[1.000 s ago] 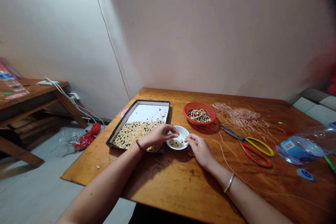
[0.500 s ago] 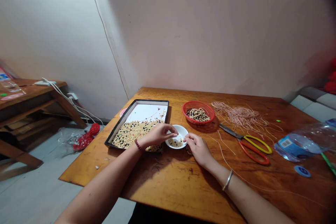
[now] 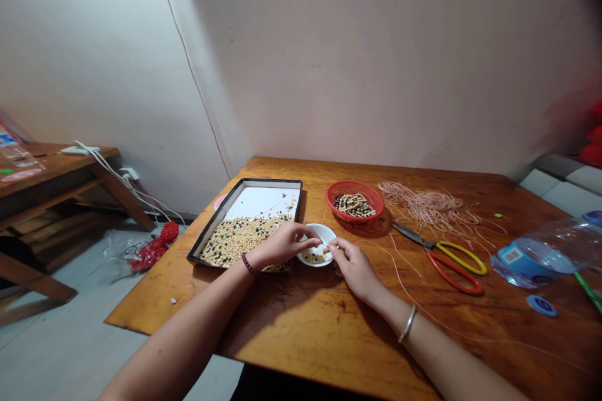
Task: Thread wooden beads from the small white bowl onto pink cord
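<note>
A small white bowl (image 3: 324,230) holds a few pale and dark beads (image 3: 313,256) at its near side. My left hand (image 3: 286,242) reaches over its left rim, thumb and fingers pinched; whatever lies between them is too small to make out. At the right rim my right hand (image 3: 352,265) pinches a thin cord, its fingertips almost meeting the left ones over the bowl. Some dark beads (image 3: 337,270) show just under the right fingers, partly hidden. Left of the bowl, a black-edged tray (image 3: 244,181) holds many cream, black and a few coloured beads (image 3: 244,237).
Behind the bowl stands a red basket (image 3: 355,185) with strung beads. Pink cord (image 3: 426,205) lies in a tangle beside it. Large scissors (image 3: 435,245) with red and yellow handles, a lying water bottle (image 3: 540,257) and a blue cap (image 3: 542,306) are to the right.
My fingertips have come closer together over the bowl, the left hand shifting slightly right. The bowl, tray and basket stay where they were.
</note>
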Demonstrator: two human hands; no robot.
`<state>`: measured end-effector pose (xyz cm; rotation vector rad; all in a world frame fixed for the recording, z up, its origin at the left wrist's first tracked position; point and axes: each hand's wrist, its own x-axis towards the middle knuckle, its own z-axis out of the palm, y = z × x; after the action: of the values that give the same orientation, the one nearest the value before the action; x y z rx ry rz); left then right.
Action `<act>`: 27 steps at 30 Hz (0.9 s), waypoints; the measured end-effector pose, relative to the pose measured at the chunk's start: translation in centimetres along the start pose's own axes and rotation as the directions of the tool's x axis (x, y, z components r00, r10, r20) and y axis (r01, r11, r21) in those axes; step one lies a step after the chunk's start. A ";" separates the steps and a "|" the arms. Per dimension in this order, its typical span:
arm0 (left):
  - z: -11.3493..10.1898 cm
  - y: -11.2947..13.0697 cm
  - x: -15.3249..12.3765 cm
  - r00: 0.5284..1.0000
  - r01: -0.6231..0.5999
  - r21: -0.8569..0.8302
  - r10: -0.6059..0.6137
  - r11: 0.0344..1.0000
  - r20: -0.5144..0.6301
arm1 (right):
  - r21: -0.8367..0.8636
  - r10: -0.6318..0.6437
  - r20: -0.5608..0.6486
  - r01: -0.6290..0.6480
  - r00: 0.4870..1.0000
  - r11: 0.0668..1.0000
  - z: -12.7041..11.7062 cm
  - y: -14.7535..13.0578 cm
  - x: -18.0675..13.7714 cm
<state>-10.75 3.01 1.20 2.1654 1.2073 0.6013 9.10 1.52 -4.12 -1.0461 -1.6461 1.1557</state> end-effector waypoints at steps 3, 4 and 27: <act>0.4 0.4 0.0 0.999 -0.018 -0.048 0.016 0.999 -0.045 | 0.131 0.029 0.051 -0.035 0.998 0.991 0.2 -0.2 0.0; 0.6 0.4 0.0 0.998 -0.021 -0.075 0.016 0.997 -0.057 | 0.177 0.041 0.072 -0.053 0.997 0.983 0.2 -0.2 0.0; 1.6 1.6 0.3 0.962 -0.002 -0.491 -0.133 0.871 -0.239 | 0.652 0.274 0.133 -0.292 0.952 0.700 -0.3 -0.5 0.3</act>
<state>-8.64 2.13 1.09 1.6445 1.1072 1.0696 9.24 1.79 -3.50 -0.8121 -0.9431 1.7973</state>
